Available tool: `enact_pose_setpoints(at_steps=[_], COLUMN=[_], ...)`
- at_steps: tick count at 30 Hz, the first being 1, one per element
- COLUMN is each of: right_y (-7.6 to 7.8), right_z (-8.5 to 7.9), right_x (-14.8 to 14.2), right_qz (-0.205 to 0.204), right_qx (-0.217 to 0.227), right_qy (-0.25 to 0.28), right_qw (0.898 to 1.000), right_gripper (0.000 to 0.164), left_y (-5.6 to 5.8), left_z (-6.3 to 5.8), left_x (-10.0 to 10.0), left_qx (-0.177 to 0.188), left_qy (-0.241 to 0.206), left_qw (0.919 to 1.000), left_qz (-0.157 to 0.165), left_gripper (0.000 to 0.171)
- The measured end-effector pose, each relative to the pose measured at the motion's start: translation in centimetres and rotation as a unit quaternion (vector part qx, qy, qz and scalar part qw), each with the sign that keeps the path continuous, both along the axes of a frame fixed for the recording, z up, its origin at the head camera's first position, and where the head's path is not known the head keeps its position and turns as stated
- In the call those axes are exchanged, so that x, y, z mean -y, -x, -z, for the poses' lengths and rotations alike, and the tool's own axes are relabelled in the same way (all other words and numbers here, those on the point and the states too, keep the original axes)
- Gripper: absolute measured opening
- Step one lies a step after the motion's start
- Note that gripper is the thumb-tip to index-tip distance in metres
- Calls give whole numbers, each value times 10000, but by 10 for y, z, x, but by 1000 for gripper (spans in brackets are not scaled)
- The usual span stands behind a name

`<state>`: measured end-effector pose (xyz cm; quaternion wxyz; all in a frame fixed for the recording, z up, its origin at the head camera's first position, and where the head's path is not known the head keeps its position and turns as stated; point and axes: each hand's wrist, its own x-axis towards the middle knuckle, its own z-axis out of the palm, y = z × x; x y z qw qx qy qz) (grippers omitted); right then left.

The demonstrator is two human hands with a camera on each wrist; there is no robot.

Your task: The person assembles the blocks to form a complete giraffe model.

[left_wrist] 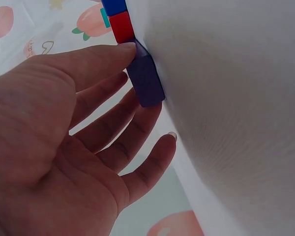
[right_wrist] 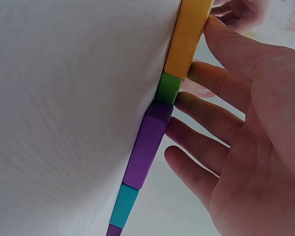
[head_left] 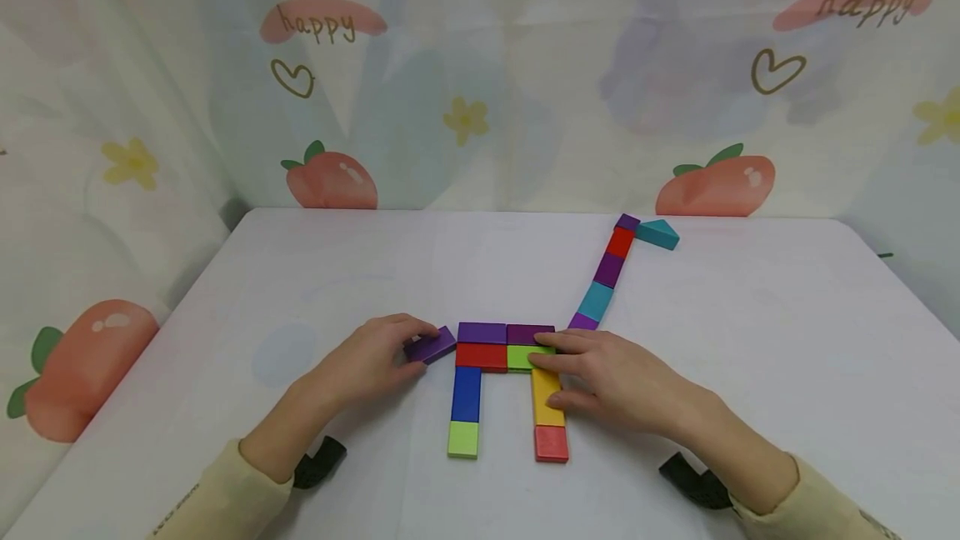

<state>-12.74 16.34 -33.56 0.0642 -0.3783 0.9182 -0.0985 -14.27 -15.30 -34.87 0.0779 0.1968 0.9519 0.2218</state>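
Note:
My left hand pinches a purple block between thumb and fingers; the block lies tilted at the upper left corner of a flat block figure. In the left wrist view this purple block meets a red block. My right hand rests with extended fingers over the figure's right side, touching the dark purple, light green and yellow blocks. Beside them sit another purple block and a red block. In the right wrist view the fingertips touch the yellow block.
Two legs end in a green block and a light red block; a blue block tops the left one. A slanting row with a teal block leads to a teal triangle. All lie on a white table.

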Motion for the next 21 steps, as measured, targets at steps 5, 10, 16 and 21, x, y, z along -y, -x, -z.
enact_pose_setpoints(at_steps=[5, 10, 16, 21], right_y=[1, 2, 2, 3], right_z=[1, 3, 4, 4], right_x=[0, 1, 2, 4], right_qz=[-7, -39, -75, -29], right_qx=[-36, -34, -12, 97], right_qy=[10, 11, -10, -15], right_qw=[10000, 10000, 10000, 9999], right_gripper=[52, 52, 53, 53], left_y=[0, 0, -5, -12], left_z=[0, 2, 4, 3], left_x=[1, 3, 11, 17], left_qx=[10, 21, -381, -958], left_qy=[0, -19, 74, -66], left_qw=[10000, 10000, 9992, 9954], left_qz=[-21, -47, -117, -24], left_gripper=[42, 44, 45, 46])
